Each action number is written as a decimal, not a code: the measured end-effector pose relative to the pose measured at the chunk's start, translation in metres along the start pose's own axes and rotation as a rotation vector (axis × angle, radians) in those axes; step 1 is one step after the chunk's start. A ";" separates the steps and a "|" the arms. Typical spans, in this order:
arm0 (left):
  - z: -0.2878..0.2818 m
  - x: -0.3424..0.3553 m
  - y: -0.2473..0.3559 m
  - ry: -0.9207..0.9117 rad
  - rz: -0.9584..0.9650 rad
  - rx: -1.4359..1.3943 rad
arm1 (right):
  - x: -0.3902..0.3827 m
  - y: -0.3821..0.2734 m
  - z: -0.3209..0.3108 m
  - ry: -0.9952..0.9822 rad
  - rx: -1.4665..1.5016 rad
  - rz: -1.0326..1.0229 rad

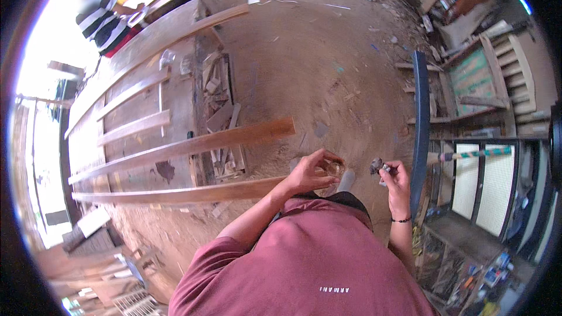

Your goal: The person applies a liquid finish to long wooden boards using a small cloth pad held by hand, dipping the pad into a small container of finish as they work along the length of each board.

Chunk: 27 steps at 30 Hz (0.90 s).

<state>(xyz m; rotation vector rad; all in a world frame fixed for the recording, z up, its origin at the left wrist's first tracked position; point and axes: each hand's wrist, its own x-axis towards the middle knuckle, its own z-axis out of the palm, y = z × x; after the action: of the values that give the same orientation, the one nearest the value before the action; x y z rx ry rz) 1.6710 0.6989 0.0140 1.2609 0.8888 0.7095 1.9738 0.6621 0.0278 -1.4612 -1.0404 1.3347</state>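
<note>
My left hand is curled around a small clear container with an amber tint, in front of my waist. Its exact kind is too blurred to tell. Off to the right, my right hand pinches a dark crumpled rag between thumb and fingers. Left of my hands, a reddish-brown plank with a glossy face lies across the bench, its near end jutting out over the floor. A second brown plank runs parallel to it, its near end hidden behind my left forearm.
The wooden bench carries more thin strips. Offcuts are piled at its side. A long blue beam stands to my right, before panelled frames and a slatted wooden frame. A person in a striped shirt is at far left.
</note>
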 end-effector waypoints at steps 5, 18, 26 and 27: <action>0.036 -0.017 -0.007 0.328 -0.068 -0.078 | 0.042 -0.006 -0.045 -0.156 0.009 -0.030; 0.073 -0.060 -0.013 0.935 0.078 -0.161 | 0.148 -0.006 -0.053 -0.438 -0.029 -0.040; 0.041 -0.056 -0.030 0.972 0.026 -0.190 | 0.161 0.020 0.024 -0.621 -0.144 0.027; 0.036 -0.053 -0.030 0.959 0.030 -0.176 | 0.161 0.022 0.033 -0.660 -0.137 0.056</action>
<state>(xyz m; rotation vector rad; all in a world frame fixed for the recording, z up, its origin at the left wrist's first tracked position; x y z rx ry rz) 1.6755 0.6303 -0.0040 0.7379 1.5284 1.4286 1.9533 0.8134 -0.0377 -1.1637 -1.5364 1.8795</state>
